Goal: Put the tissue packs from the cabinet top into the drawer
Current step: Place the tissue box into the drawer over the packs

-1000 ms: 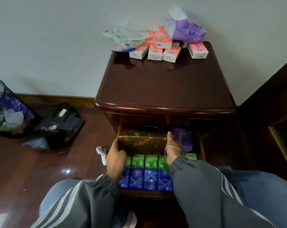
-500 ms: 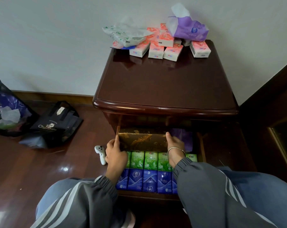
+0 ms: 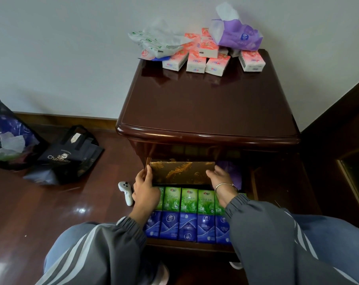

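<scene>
Little has changed: your left hand (image 3: pixel 144 190) and right hand (image 3: pixel 220 177) still clasp the box (image 3: pixel 181 171) by its ends, fingers curled round it, at the back of the drawer (image 3: pixel 187 244). The packs (image 3: pixel 196 62) stay heaped on the cabinet top (image 3: pixel 205 103), so loading waits.

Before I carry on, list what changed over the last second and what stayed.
The gold-patterned box shifted slightly toward the back of the drawer, baring more of the green packs. The left grip and right grip went with it, holding its ends throughout; nothing was let go. The pink packs on the cabinet top stayed put.
</scene>
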{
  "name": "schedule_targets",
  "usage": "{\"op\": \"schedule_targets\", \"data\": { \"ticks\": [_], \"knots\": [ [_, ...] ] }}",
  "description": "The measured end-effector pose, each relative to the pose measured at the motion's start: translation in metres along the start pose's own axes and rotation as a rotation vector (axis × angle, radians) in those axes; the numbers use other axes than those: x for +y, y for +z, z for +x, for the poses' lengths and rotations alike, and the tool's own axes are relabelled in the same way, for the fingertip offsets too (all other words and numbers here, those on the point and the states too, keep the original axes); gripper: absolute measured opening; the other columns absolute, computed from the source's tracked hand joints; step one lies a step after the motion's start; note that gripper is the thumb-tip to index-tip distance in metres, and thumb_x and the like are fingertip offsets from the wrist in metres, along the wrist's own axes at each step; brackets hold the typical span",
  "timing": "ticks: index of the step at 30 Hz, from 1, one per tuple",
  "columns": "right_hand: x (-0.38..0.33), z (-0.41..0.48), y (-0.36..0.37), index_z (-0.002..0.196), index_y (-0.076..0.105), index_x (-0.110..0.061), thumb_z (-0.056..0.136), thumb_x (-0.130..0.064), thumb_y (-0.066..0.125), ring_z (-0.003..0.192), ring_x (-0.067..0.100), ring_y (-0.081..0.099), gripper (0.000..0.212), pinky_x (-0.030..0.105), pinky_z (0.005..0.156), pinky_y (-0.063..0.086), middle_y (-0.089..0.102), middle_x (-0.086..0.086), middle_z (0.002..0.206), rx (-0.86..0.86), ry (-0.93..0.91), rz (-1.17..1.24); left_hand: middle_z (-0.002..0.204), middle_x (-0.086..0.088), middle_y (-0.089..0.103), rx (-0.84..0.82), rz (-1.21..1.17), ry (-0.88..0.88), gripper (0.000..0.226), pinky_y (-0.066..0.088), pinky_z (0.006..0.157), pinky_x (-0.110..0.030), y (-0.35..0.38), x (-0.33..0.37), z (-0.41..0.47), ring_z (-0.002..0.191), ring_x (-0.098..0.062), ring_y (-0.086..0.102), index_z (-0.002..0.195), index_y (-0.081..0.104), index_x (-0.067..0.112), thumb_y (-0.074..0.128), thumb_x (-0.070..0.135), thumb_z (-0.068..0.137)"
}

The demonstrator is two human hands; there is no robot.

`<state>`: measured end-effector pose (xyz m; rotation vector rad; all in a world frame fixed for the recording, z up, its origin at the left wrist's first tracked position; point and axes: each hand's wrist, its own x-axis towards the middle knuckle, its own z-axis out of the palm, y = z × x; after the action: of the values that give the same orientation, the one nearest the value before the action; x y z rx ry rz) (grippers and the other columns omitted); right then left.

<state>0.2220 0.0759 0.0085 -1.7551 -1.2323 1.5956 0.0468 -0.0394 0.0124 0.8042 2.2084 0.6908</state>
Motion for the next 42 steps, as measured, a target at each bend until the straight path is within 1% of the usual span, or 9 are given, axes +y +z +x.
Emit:
{"op": "schedule_targets", "data": {
  "ticks": [2, 8, 12, 18, 25, 32, 36, 39, 42],
  "knots": [
    [0.001, -0.003, -0.003, 0.112, 0.061, -0.008, 0.091, -0.007, 0.054, 0.116, 0.026, 0.056, 0.022, 0.031, 0.096, 0.043, 0.062, 0.007, 0.115, -0.071, 0.027, -0.023, 0.153, -0.001, 0.022, 0.011, 0.013, -0.008, 0.079, 0.020, 0.109, -0.045, 0.002, 0.000, -0.003, 0.136, -0.027, 0.023, 0.152, 0.018, 0.029, 0.044, 0.003, 0.083],
    [0.001, -0.008, -0.005, 0.112, 0.061, -0.007, 0.085, 0.003, 0.053, 0.111, 0.027, 0.057, 0.030, 0.035, 0.096, 0.044, 0.064, 0.012, 0.116, -0.099, 0.019, 0.000, 0.149, 0.000, 0.028, 0.003, -0.033, -0.014, 0.079, 0.018, 0.109, -0.045, 0.001, 0.000, -0.003, 0.135, -0.025, 0.022, 0.153, 0.018, 0.028, 0.043, 0.002, 0.082],
    [0.006, -0.013, -0.001, 0.133, 0.048, -0.010, 0.084, 0.003, 0.053, 0.119, 0.024, 0.053, 0.051, 0.028, 0.087, 0.046, 0.055, 0.010, 0.132, -0.110, -0.031, 0.023, 0.150, 0.001, 0.030, 0.011, -0.032, 0.018, 0.079, 0.020, 0.109, -0.049, 0.000, 0.003, 0.000, 0.137, -0.025, 0.022, 0.152, 0.018, 0.030, 0.044, 0.003, 0.083],
    [0.007, -0.016, 0.001, 0.137, 0.044, -0.009, 0.085, 0.009, 0.047, 0.127, 0.023, 0.048, 0.055, 0.039, 0.108, 0.038, 0.053, 0.011, 0.135, -0.090, -0.068, 0.017, 0.151, 0.000, 0.029, 0.048, -0.051, 0.029, 0.077, 0.024, 0.107, -0.051, 0.001, 0.002, 0.002, 0.137, -0.027, 0.021, 0.151, 0.022, 0.027, 0.046, 0.002, 0.082],
    [0.031, -0.019, 0.003, 0.147, 0.026, -0.008, 0.091, 0.006, 0.043, 0.140, 0.021, 0.031, 0.061, 0.027, 0.106, 0.032, 0.030, 0.010, 0.152, -0.124, -0.010, -0.057, 0.144, -0.008, 0.026, 0.066, -0.131, 0.031, 0.071, 0.027, 0.114, -0.045, 0.005, -0.013, -0.001, 0.133, -0.027, 0.022, 0.146, 0.036, 0.014, 0.048, -0.006, 0.079],
    [0.047, -0.019, 0.003, 0.148, 0.024, -0.015, 0.091, -0.006, 0.050, 0.128, 0.024, 0.046, 0.063, 0.024, 0.086, 0.039, 0.037, 0.011, 0.148, -0.110, -0.020, -0.261, 0.145, -0.009, 0.029, 0.069, -0.072, 0.099, 0.068, 0.030, 0.113, -0.039, 0.007, -0.019, -0.001, 0.134, -0.027, 0.027, 0.144, 0.039, 0.011, 0.048, -0.007, 0.079],
    [0.045, -0.018, 0.000, 0.149, 0.019, -0.017, 0.091, -0.010, 0.051, 0.121, 0.030, 0.052, 0.066, 0.034, 0.094, 0.045, 0.038, 0.011, 0.147, -0.130, 0.002, -0.344, 0.140, -0.008, 0.036, 0.074, -0.073, 0.114, 0.077, 0.032, 0.108, -0.036, 0.005, -0.022, 0.002, 0.127, -0.025, 0.032, 0.148, 0.034, 0.019, 0.049, -0.007, 0.077],
    [0.036, -0.018, -0.006, 0.146, 0.028, -0.011, 0.089, -0.005, 0.053, 0.123, 0.029, 0.050, 0.063, 0.033, 0.098, 0.040, 0.042, 0.013, 0.144, -0.121, -0.012, -0.285, 0.131, -0.008, 0.047, 0.041, -0.218, 0.133, 0.074, 0.038, 0.106, -0.042, 0.001, -0.023, 0.002, 0.122, -0.023, 0.042, 0.142, 0.039, 0.022, 0.048, -0.008, 0.075],
    [0.018, -0.014, -0.024, 0.137, 0.043, -0.002, 0.086, 0.002, 0.054, 0.123, 0.030, 0.049, 0.052, 0.034, 0.103, 0.037, 0.051, 0.017, 0.135, 0.079, -0.003, -0.112, 0.144, -0.005, 0.039, 0.055, -0.508, -0.025, 0.072, 0.043, 0.098, -0.030, -0.009, -0.019, -0.001, 0.123, -0.017, 0.044, 0.149, 0.025, 0.020, 0.050, -0.005, 0.086]
  ]
}}
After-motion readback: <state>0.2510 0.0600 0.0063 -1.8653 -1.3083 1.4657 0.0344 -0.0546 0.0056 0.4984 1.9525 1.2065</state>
